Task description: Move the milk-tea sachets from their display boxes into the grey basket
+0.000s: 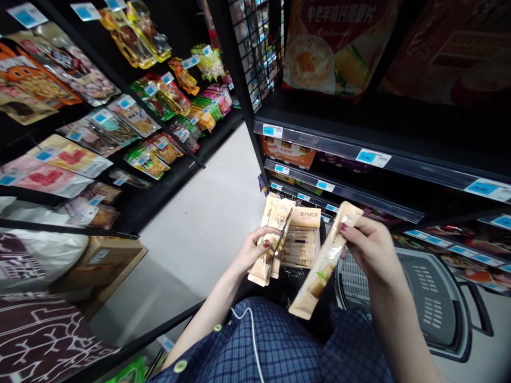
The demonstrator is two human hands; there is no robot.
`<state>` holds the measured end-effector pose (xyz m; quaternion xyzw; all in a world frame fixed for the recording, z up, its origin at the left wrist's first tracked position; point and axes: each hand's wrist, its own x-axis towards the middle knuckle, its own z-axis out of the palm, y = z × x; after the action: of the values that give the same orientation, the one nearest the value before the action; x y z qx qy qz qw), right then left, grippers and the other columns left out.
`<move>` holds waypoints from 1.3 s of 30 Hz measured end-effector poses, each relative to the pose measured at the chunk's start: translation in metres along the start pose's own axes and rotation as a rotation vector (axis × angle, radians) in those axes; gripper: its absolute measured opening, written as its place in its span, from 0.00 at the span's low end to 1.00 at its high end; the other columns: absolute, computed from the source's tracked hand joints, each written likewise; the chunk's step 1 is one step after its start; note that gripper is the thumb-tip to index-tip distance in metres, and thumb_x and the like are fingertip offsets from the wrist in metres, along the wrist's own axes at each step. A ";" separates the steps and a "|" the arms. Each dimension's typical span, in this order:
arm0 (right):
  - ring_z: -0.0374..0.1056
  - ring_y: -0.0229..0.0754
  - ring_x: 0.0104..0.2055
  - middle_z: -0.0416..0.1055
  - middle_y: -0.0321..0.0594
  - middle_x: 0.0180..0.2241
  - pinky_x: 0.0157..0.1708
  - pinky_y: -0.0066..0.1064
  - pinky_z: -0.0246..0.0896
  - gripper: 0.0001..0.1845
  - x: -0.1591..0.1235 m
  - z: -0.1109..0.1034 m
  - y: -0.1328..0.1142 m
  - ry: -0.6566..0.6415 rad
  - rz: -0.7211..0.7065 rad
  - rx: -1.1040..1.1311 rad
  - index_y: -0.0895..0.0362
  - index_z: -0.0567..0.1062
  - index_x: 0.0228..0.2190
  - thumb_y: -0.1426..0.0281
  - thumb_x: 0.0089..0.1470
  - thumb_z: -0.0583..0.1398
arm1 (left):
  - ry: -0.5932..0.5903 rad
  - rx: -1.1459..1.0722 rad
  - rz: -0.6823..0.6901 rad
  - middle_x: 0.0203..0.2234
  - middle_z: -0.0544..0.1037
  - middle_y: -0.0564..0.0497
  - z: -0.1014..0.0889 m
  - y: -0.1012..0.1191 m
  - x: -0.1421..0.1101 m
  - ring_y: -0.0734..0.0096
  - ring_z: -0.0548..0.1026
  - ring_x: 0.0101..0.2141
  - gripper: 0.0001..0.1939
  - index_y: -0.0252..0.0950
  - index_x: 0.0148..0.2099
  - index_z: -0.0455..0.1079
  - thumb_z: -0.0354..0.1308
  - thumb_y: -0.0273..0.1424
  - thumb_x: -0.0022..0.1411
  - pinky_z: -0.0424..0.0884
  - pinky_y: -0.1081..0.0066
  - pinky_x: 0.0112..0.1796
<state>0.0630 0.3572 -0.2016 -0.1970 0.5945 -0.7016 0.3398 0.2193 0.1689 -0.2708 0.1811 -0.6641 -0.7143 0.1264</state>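
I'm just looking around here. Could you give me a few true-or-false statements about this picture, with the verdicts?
1. The right hand holds a long sachet. True.
2. The left hand holds nothing. False: the left hand holds a bunch of sachets.
3. An open box with packets inside shows between the two hands. True.
4. The grey basket is at the left edge of the picture. False: the grey basket is on the right, beyond the right forearm.
5. The person wears blue checked clothing. True.
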 end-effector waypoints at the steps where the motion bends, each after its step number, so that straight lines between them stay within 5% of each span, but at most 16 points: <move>1: 0.61 0.33 0.15 0.70 0.36 0.18 0.13 0.25 0.56 0.14 0.003 0.006 0.001 -0.016 0.071 0.017 0.59 0.75 0.23 0.60 0.46 0.65 | -0.016 0.027 0.027 0.37 0.77 0.44 0.002 -0.001 0.000 0.57 0.72 0.42 0.31 0.37 0.38 0.76 0.58 0.58 0.47 0.62 0.64 0.48; 5: 0.62 0.34 0.15 0.68 0.36 0.16 0.15 0.25 0.58 0.18 0.016 0.032 0.016 -0.040 0.202 -0.043 0.60 0.70 0.22 0.57 0.44 0.64 | -0.075 0.027 0.098 0.37 0.76 0.44 0.012 -0.006 -0.004 0.55 0.71 0.41 0.37 0.35 0.40 0.75 0.52 0.63 0.47 0.62 0.62 0.48; 9: 0.64 0.37 0.16 0.67 0.33 0.15 0.18 0.27 0.59 0.16 0.023 0.049 0.034 -0.033 0.199 -0.260 0.58 0.68 0.26 0.57 0.49 0.60 | -0.088 -0.010 -0.023 0.37 0.74 0.46 0.020 -0.008 -0.008 0.54 0.69 0.41 0.33 0.34 0.40 0.74 0.65 0.55 0.39 0.62 0.61 0.47; 12: 0.65 0.36 0.19 0.68 0.31 0.19 0.22 0.27 0.58 0.14 0.027 0.050 0.037 0.013 0.067 -0.499 0.57 0.67 0.32 0.58 0.51 0.59 | -0.097 -0.077 -0.165 0.38 0.73 0.47 0.021 -0.004 -0.010 0.57 0.69 0.41 0.26 0.33 0.41 0.74 0.69 0.39 0.38 0.64 0.63 0.45; 16: 0.66 0.38 0.26 0.69 0.34 0.23 0.29 0.28 0.57 0.13 0.037 0.033 0.043 0.148 -0.154 -0.844 0.56 0.68 0.38 0.61 0.57 0.54 | 0.023 -0.312 -0.252 0.38 0.75 0.50 0.015 0.002 -0.011 0.60 0.71 0.40 0.25 0.35 0.42 0.74 0.65 0.31 0.37 0.67 0.69 0.40; 18: 0.68 0.41 0.31 0.71 0.40 0.26 0.31 0.30 0.57 0.12 0.043 0.022 0.057 0.027 -0.129 -1.155 0.58 0.71 0.36 0.64 0.58 0.52 | 0.104 -0.385 -0.249 0.36 0.76 0.50 0.008 0.003 -0.011 0.62 0.72 0.38 0.25 0.36 0.43 0.74 0.64 0.30 0.36 0.68 0.70 0.38; 22: 0.68 0.50 0.42 0.75 0.52 0.35 0.41 0.37 0.56 0.09 0.043 0.010 0.105 -0.448 0.017 -1.706 0.62 0.75 0.35 0.73 0.54 0.56 | 0.201 -0.414 -0.212 0.33 0.77 0.50 -0.011 0.003 -0.011 0.64 0.74 0.35 0.26 0.35 0.44 0.73 0.64 0.29 0.37 0.69 0.71 0.36; 26: 0.66 0.54 0.46 0.75 0.55 0.35 0.51 0.46 0.48 0.10 0.034 0.015 0.142 -0.566 -0.005 -1.758 0.65 0.76 0.35 0.78 0.53 0.55 | 0.234 -0.421 -0.188 0.32 0.77 0.50 -0.025 0.003 -0.010 0.64 0.75 0.33 0.25 0.35 0.43 0.73 0.66 0.29 0.37 0.70 0.70 0.36; 30: 0.66 0.53 0.47 0.75 0.55 0.36 0.48 0.43 0.51 0.13 0.032 0.017 0.152 -0.649 -0.034 -1.753 0.64 0.75 0.41 0.77 0.51 0.58 | 0.253 -0.417 -0.197 0.30 0.77 0.50 -0.028 0.005 -0.009 0.64 0.75 0.30 0.25 0.36 0.42 0.74 0.67 0.31 0.37 0.71 0.68 0.33; 35: 0.68 0.49 0.46 0.74 0.50 0.36 0.46 0.36 0.55 0.09 0.033 0.011 0.142 -0.714 -0.090 -1.702 0.61 0.76 0.36 0.76 0.55 0.56 | 0.265 -0.413 -0.205 0.30 0.78 0.49 -0.028 0.006 -0.009 0.63 0.76 0.30 0.26 0.35 0.43 0.73 0.68 0.32 0.37 0.72 0.68 0.32; 39: 0.70 0.44 0.40 0.74 0.46 0.37 0.38 0.32 0.60 0.12 0.023 -0.008 0.106 -0.569 -0.110 -1.519 0.59 0.74 0.40 0.70 0.60 0.51 | 0.293 -0.419 -0.212 0.30 0.78 0.49 -0.031 0.007 -0.009 0.64 0.76 0.28 0.26 0.35 0.43 0.72 0.68 0.32 0.37 0.72 0.66 0.33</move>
<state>0.0677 0.3400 -0.3092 -0.5737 0.7887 -0.0455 0.2164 0.2399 0.1445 -0.2645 0.3209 -0.4540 -0.8114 0.1805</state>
